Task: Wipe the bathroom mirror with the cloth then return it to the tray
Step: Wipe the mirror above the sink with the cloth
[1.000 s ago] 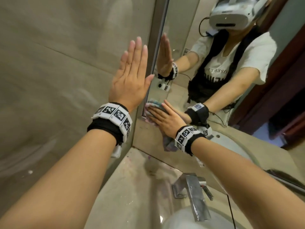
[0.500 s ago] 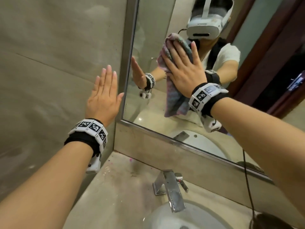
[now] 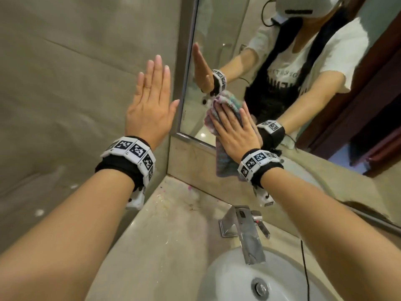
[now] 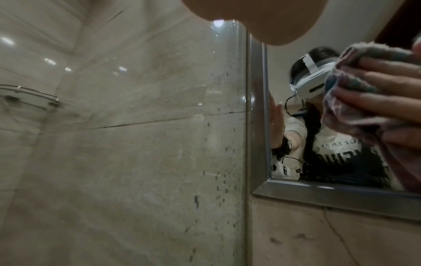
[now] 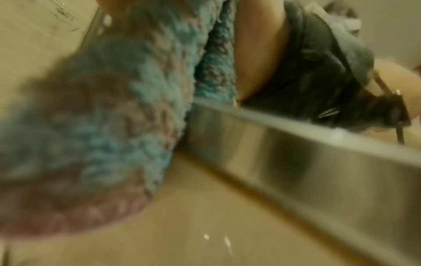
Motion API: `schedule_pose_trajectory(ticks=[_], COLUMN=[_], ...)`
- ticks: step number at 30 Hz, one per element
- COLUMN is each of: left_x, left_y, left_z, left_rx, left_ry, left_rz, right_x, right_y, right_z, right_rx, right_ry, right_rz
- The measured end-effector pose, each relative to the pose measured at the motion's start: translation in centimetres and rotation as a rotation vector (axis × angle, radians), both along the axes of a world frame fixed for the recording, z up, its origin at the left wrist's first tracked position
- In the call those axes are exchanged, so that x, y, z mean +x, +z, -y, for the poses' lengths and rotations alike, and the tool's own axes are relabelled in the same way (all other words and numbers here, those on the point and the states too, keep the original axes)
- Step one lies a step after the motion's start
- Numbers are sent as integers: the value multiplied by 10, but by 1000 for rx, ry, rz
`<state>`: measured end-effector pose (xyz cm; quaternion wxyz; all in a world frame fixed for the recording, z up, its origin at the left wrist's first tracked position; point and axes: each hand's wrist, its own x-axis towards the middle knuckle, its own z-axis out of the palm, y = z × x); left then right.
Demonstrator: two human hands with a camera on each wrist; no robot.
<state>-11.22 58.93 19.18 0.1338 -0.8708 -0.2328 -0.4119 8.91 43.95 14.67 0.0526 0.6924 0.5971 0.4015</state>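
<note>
A fluffy pink and blue cloth (image 3: 223, 157) is pressed flat against the lower left of the mirror (image 3: 217, 57) by my right hand (image 3: 234, 129), fingers straight and spread over it. The cloth's tail hangs down past the metal frame (image 3: 193, 139). In the left wrist view the cloth (image 4: 355, 100) shows at the right with my right hand's fingers (image 4: 387, 84) on it. The right wrist view is filled by the blurred cloth (image 5: 114, 108) beside the frame (image 5: 296, 144). My left hand (image 3: 152, 105) lies flat and open on the tiled wall just left of the mirror. No tray is in view.
A chrome faucet (image 3: 247, 231) stands over a white basin (image 3: 238, 279) below my right arm. The beige counter (image 3: 165, 235) is speckled with stains. A glass shelf (image 4: 29, 95) hangs on the tiled wall at far left. The mirror reflects a person wearing a headset.
My right hand has swept the cloth down from the upper mirror to its lower left corner. The left hand stays flat on the wall.
</note>
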Motion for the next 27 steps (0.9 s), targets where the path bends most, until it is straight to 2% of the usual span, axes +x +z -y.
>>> schedule_pose_trajectory(ticks=[2,3,5,9,12,13,16,23,25,27], left_x=[1,1,2,4,4,4,2,-3,-6,-9], left_y=[0,0,-1,-2,-1,-1,0,8,8,9], left_z=[1,1,0,0,-1,-2,-2,7,9,10], left_rx=[4,5,9,13,15,19,7,-88,-53,-36], left_ry=[14,21,37,51,59,60,69,-22,-43,-59], left_rz=[-10,-19,-36,-43,-61,-82,-165,-231,-264,-255], right_x=[-5,-8,-8,5,0,-1,8,4,-1,-10], right_y=[-16,-26,-37,-24,-5,4,56,202,214,201], right_z=[-3,-2,1,13,22,29,53,90,93,88], right_rx=[-11,-1,6,-150,-169,-168,-207,1,85,168], right_ry=[72,69,34,87,88,77,43,-171,-235,-287], right_rz=[-145,-158,-73,99,5,-8,144,217,212,143])
